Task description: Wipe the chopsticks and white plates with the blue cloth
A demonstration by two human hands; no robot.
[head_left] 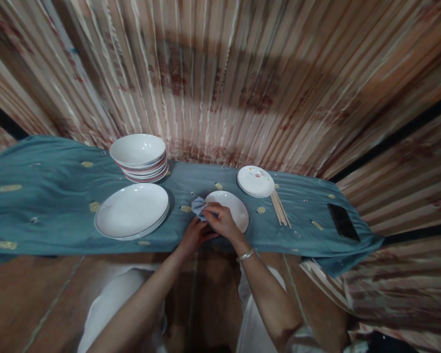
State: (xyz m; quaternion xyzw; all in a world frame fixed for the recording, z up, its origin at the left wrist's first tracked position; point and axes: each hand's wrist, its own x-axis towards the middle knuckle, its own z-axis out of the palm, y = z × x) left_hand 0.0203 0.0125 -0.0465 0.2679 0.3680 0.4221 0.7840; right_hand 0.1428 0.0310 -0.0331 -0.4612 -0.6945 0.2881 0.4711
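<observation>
My right hand (223, 221) pinches a small blue cloth (199, 205) between thumb and fingers, pressing it to the left rim of a white plate (232, 208). A silver bangle (246, 255) sits on that wrist. My left hand (194, 235) lies just beside and under the right one, fingers curled at the plate's near edge; whether it grips the rim or only steadies it, I cannot tell. The plate rests flat on a teal sheet (51, 196) spread over the floor, right in front of my knees.

Just beyond the plate, to the right, is a smaller plate (255, 181) with a faint pattern, and beside it a bundle of chopsticks (280, 208) lying on the sheet. Further right, near the sheet's edge, a dark phone (343, 222) lies flat. To my left sits a stack of large plates (131, 211), and behind them a stack of bowls (138, 157) with red rims. A striped curtain (242, 73) hangs behind it all.
</observation>
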